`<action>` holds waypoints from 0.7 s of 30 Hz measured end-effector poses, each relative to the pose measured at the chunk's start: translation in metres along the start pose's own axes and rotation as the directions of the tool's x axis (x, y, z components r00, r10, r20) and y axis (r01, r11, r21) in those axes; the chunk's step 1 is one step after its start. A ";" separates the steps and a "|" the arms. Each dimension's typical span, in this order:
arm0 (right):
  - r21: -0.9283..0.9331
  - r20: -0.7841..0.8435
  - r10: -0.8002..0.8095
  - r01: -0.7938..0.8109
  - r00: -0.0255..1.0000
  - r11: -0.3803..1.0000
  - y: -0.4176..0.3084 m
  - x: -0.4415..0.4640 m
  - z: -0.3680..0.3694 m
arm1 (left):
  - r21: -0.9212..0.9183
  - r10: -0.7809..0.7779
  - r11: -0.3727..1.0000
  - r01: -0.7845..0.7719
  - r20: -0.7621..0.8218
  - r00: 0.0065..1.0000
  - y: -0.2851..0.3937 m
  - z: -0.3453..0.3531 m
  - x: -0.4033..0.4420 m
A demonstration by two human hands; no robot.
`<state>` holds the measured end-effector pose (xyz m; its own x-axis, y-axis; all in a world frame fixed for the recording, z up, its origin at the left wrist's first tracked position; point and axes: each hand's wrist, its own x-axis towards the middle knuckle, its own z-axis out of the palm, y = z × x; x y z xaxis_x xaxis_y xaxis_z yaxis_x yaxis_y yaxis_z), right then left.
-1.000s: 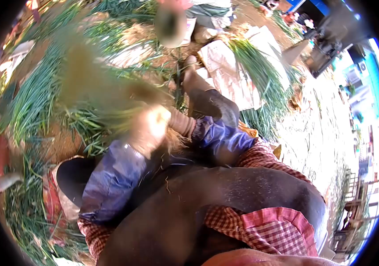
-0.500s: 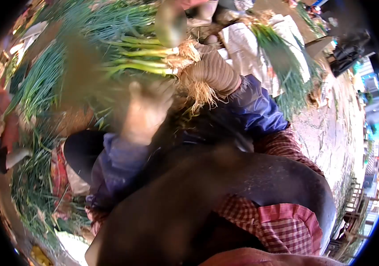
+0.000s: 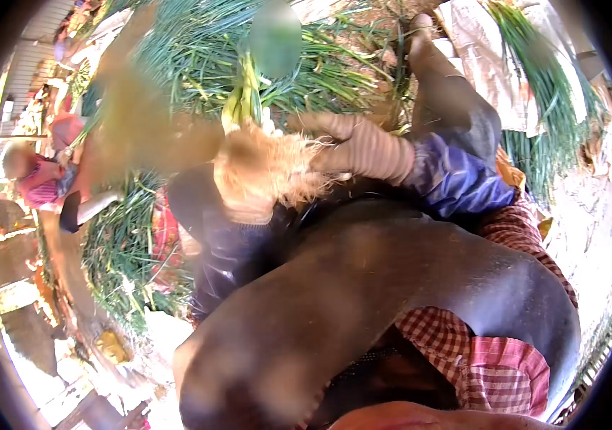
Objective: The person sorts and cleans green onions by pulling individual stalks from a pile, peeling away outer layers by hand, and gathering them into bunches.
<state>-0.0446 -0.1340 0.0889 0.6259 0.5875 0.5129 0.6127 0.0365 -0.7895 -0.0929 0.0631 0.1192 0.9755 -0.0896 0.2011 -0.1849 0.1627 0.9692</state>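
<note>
A bunch of spring onions point(image 3: 247, 97) stands in front of me, its pale stalks pointing away and its tangled, straw-coloured roots point(image 3: 277, 161) towards my body. My left hand point(image 3: 243, 201), in a pale work glove, is closed around the root end from the left. A lens smudge and the roots hide most of its fingers. My right hand point(image 3: 367, 147), in a brown ribbed glove, grips the bunch from the right. One finger lies along the far side of the roots, while the others are partly covered by root strands.
Long green onion leaves point(image 3: 198, 43) lie in a heap ahead. More bunches point(image 3: 549, 122) rest by white sacking point(image 3: 481, 57) at the right. Another person point(image 3: 51, 168) sits at the far left beside loose greens point(image 3: 127, 251). A dark apron point(image 3: 363, 272) covers my lap.
The bunch has turned from lying sideways to pointing away from me. My left hand has come to the roots, and my right hand has moved slightly right. The view has shifted left.
</note>
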 end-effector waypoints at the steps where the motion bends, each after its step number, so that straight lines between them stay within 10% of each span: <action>1: 0.072 0.082 0.186 -0.192 0.979 0.979 0.003 -0.002 -0.011 | -0.466 -0.157 0.866 0.180 0.086 0.984 0.006 -0.012 -0.008; 3: 0.220 0.230 0.656 -0.695 0.719 0.684 0.000 0.000 -0.036 | -0.774 -0.254 0.551 0.312 0.200 0.946 0.020 -0.022 -0.021; 6: 0.325 0.223 0.635 -0.670 0.740 0.668 0.003 0.011 -0.039 | -0.712 -0.125 0.666 0.222 0.187 0.974 0.018 -0.002 -0.029; 8: 0.397 0.303 0.643 -0.707 0.703 0.586 -0.003 0.021 -0.026 | -0.555 -0.334 0.794 0.247 -0.059 0.941 0.014 0.008 -0.028; 11: 0.529 0.434 0.624 -0.744 0.650 0.408 -0.007 0.029 -0.007 | -0.639 -0.451 0.668 0.381 0.059 0.890 -0.007 0.007 -0.040; 14: 0.453 0.455 0.574 -0.732 0.681 0.509 0.001 0.027 -0.005 | -0.645 -0.412 0.661 0.383 0.115 0.904 -0.008 0.008 -0.037; 21: 0.481 0.093 0.753 -0.691 0.652 0.539 0.058 -0.021 -0.051 | -0.619 -0.522 0.634 0.463 0.099 0.847 -0.020 -0.007 -0.041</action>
<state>0.0024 -0.1858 0.0500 0.8241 0.4856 -0.2917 -0.3350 0.0026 -0.9422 -0.1280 0.0700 0.0907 0.9110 -0.2582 -0.3216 0.4087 0.6698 0.6199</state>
